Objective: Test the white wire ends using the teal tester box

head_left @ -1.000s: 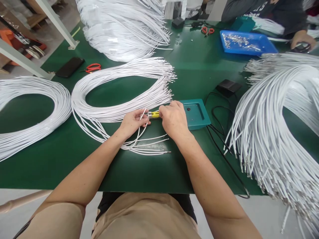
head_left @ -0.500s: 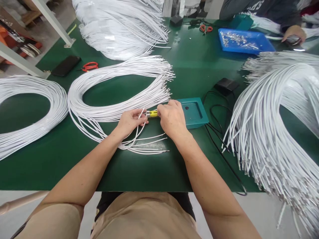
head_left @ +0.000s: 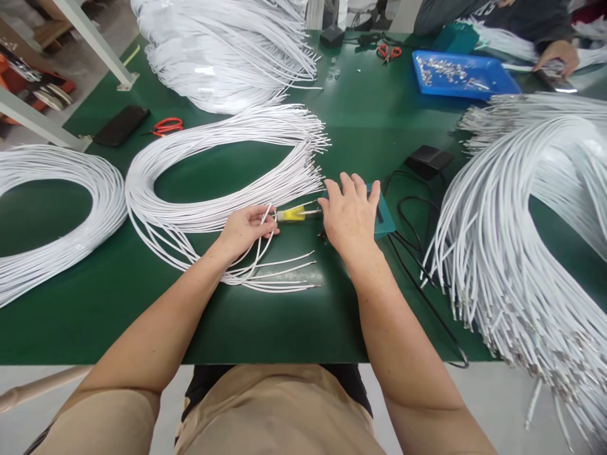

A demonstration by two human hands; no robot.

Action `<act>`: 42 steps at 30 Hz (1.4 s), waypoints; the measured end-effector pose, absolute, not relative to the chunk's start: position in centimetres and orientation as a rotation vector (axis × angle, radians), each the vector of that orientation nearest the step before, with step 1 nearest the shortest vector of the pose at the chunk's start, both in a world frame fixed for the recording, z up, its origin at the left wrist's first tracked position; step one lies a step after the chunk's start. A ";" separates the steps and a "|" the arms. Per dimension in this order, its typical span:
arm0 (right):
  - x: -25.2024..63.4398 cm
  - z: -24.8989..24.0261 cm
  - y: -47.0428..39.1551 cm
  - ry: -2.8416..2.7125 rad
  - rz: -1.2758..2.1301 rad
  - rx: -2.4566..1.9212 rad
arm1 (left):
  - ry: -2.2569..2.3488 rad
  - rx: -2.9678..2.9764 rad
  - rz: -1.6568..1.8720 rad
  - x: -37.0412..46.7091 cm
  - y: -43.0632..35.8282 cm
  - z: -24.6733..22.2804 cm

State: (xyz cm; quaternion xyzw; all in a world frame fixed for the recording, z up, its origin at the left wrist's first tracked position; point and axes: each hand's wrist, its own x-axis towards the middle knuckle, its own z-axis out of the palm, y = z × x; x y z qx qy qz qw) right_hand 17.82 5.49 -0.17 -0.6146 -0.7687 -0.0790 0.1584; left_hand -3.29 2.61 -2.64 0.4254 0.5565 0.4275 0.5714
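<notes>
My left hand [head_left: 249,229] is closed, its thumb and fingers pinching a thin white cable [head_left: 262,235] that loops past the fingertips. Just right of those fingertips is a yellow piece [head_left: 293,213] with a thin metal rod leading toward a teal box [head_left: 386,218]. Over the box's left part rests my right hand [head_left: 349,212], palm down, fingers spread, holding nothing visible; whether it touches the box I cannot tell. Several cable ends [head_left: 298,289] with small metal tips lie below the hands. Behind my left hand lies a looped bundle of white cables [head_left: 203,205].
More white cable bundles lie left [head_left: 107,196], at the back [head_left: 213,57] and right [head_left: 478,208]. A black box [head_left: 429,161] and black cords [head_left: 417,249] sit beside the teal box. Red-handled cutters [head_left: 168,125], a phone [head_left: 122,125] and a blue parts tray [head_left: 467,74] are farther back. A co-worker's hand [head_left: 559,57] is top right.
My right hand has left the yellow piece, moved right over the teal box and spread its fingers. More of the yellow piece and its rod now shows. My left hand stays nearly still.
</notes>
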 end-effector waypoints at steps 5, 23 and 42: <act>17.0 0.5 5.0 -2.142 -0.202 -1.623 | 1.264 1.060 1.028 -4.4 2.9 -2.5; 10.5 -0.7 0.0 -2.689 0.056 -0.659 | 1.155 1.085 1.004 -5.7 2.5 -1.3; 11.2 0.8 1.2 -2.288 1.067 -1.535 | 1.285 1.160 0.753 -6.2 2.2 0.1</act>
